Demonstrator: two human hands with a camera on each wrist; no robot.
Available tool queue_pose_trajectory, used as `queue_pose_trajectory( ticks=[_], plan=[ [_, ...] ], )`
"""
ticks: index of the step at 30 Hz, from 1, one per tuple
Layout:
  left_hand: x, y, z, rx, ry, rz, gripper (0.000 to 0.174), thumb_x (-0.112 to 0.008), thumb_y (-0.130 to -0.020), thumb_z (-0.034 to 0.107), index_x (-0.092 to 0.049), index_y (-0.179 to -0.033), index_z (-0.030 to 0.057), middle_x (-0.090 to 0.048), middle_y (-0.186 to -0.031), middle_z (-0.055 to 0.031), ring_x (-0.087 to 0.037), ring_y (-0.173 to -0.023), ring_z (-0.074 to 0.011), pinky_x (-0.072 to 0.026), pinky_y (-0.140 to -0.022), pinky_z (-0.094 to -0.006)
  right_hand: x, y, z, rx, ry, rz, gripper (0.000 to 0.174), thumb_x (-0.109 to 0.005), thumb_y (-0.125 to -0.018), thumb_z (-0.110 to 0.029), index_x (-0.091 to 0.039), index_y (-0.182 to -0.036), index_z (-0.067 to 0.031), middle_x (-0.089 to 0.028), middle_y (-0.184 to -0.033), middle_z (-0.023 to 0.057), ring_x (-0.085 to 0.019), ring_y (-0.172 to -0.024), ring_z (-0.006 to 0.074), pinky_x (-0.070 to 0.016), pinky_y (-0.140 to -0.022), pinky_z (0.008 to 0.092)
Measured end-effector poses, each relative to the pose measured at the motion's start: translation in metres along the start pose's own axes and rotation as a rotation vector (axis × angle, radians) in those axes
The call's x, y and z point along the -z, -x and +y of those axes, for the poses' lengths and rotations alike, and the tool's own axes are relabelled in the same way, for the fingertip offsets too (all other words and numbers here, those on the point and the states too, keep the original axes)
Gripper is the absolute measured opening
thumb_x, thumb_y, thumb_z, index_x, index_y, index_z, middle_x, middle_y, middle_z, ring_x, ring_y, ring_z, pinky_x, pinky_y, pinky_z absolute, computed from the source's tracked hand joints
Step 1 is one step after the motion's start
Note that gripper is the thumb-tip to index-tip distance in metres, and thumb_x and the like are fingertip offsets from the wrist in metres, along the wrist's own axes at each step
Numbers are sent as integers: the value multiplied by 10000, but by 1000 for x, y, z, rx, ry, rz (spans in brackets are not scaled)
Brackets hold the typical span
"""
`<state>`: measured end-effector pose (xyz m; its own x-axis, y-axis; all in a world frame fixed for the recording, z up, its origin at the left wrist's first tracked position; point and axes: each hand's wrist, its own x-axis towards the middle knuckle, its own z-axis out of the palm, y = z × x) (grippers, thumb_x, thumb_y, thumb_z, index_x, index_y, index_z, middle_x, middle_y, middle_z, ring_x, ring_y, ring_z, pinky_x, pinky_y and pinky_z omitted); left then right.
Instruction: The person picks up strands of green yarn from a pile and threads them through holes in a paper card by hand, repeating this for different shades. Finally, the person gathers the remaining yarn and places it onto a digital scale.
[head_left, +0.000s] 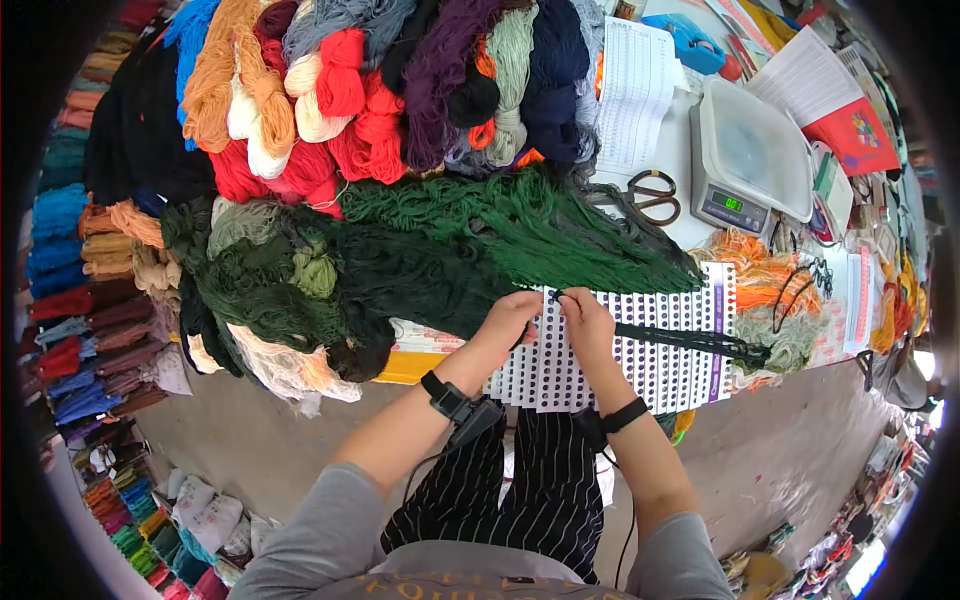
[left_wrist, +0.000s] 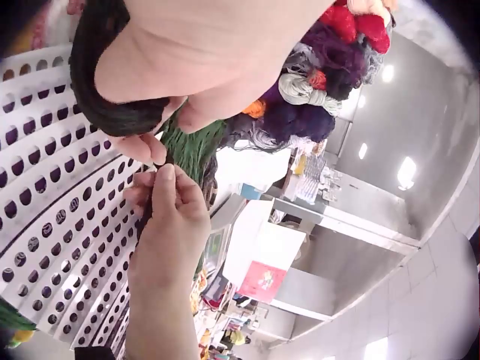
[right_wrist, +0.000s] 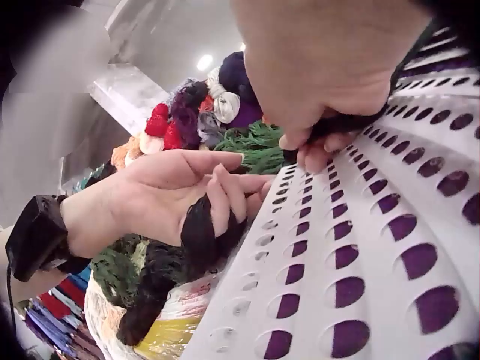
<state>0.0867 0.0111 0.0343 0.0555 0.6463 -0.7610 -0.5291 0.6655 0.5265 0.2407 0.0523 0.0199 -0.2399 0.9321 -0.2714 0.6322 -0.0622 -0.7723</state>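
Note:
Rows of white strips with punched holes (head_left: 640, 350) lie at the table's front edge. Over them the left hand (head_left: 510, 318) curls its fingers round black yarn, which loops over the palm side in the right wrist view (right_wrist: 199, 236). Close beside it, the right hand (head_left: 588, 325) pinches black yarn at the strips' upper edge; in the left wrist view the right hand (left_wrist: 169, 225) has thumb and fingers together. A dark strand bundle (head_left: 690, 341) stretches right from the right hand across the strips. Green yarn (head_left: 580, 240) lies just beyond both hands.
Piled skeins, among them red (head_left: 375, 125) and purple (head_left: 445, 90), cover the back and left. Scissors (head_left: 655, 197), a digital scale with a tray (head_left: 750, 150) and printed sheets (head_left: 635, 90) are at the back right. Orange yarn (head_left: 750, 275) lies right of the strips.

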Motion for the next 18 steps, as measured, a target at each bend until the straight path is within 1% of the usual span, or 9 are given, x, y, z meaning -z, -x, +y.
queue_pose_trajectory(
  ticks=[2,3,6,10,12,14,15,17,18],
  plan=[
    [-3,-6,-4,-136,-194,61,193,-531,-931,115,-608,-1051,-14,-587,-798,-12,-505,-544,-72,-386,-476,-223,-2,1,-4,-46,7,63,154,-587,-901,-238,-635,-956,-102,-668,-765,108,-650,-698,296,-496,-628,383],
    [-5,-8,-3,-138,-190,60,193,-531,-931,115,-608,-1051,-14,-587,-798,-12,-505,-544,-72,-386,-476,-223,-3,0,-3,-44,11,62,154,-587,-901,-238,-635,-956,-102,-668,-765,108,-650,-698,296,-496,-628,383],
    [-7,-13,0,-165,-268,92,185,-534,-909,85,-613,-1041,-19,-595,-757,-18,-477,-488,-70,-366,-442,-223,-5,0,0,149,155,94,143,-610,-887,-246,-643,-954,-124,-671,-791,92,-647,-702,301,-506,-634,376],
    [-5,-23,-1,-200,-366,97,146,-538,-877,63,-637,-946,-20,-581,-674,-19,-451,-447,-66,-340,-411,-232,4,-4,-2,182,110,31,163,-609,-884,-263,-646,-962,-124,-678,-816,87,-652,-700,292,-504,-626,374],
    [1,-30,-3,-220,-420,55,136,-539,-868,57,-645,-911,-18,-572,-645,-18,-448,-445,-66,-336,-410,-234,9,-12,-3,-72,70,-181,203,-620,-867,-294,-649,-964,-119,-687,-827,64,-657,-709,269,-495,-630,362],
    [7,-38,-7,-173,-510,18,152,-561,-835,92,-645,-747,2,-598,-610,-40,-508,-490,-90,-399,-463,-261,5,-24,16,-84,2,-242,223,-624,-857,-304,-640,-979,-118,-689,-822,54,-657,-714,256,-490,-633,355],
    [5,-35,-6,-173,-510,17,152,-561,-835,92,-645,-747,2,-598,-610,-40,-508,-490,-90,-399,-463,-261,6,-28,12,-92,-66,-304,246,-628,-847,-315,-630,-994,-118,-690,-817,45,-656,-720,243,-484,-637,349],
    [1,-31,-3,-338,-577,58,144,-547,-852,84,-620,-760,0,-544,-578,-6,-462,-458,-73,-344,-429,-241,12,-26,3,-111,-23,-305,274,-634,-837,-307,-603,-1035,-121,-689,-811,48,-650,-731,236,-480,-646,346],
    [2,-32,-4,-340,-575,63,144,-547,-852,84,-620,-760,0,-544,-578,-6,-462,-458,-73,-344,-429,-241,13,-23,-1,-122,8,-282,288,-636,-832,-305,-589,-1049,-120,-687,-809,53,-647,-724,242,-479,-641,352]
  ],
)
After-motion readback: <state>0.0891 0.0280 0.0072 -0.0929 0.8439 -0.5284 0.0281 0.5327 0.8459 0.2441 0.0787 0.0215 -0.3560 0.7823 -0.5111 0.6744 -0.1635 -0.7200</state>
